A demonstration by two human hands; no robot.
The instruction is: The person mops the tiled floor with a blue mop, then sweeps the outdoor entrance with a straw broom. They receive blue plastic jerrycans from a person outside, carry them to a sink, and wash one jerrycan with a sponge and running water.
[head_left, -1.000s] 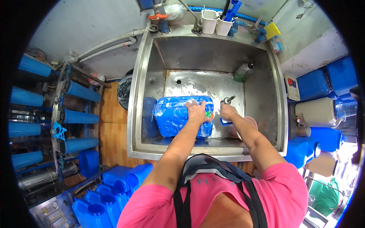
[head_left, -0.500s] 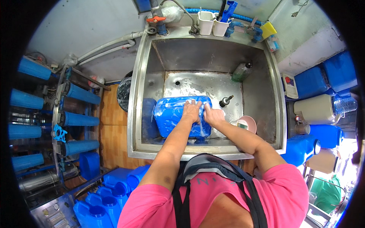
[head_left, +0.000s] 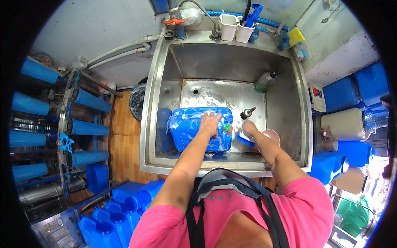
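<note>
The right hand (head_left: 249, 127) is mostly hidden: it curls over something blue and white beside a pink bowl (head_left: 271, 135), and whether its grip is closed around that object or only resting on it cannot be told. The object itself is too covered to name. A small dark-topped bottle (head_left: 247, 112) stands just beyond the knuckles.

The blue jerrycan (head_left: 198, 128) lies on its side on the floor of the steel sink (head_left: 285, 95), a boxy plastic container, wet and streaked with white foam, its capped neck with a bit of green and red pointing towards the right hand. The left hand (head_left: 211, 123) lies flat on top of it near that end, fingers spread and pressed down, not gripping. The can's near edge is partly cut off by the forearm.

The sink is dull, scratched metal with soapy patches. A greenish bottle (head_left: 264, 82) leans in its far right corner. Two white cups (head_left: 235, 28) sit on the back rim.
</note>
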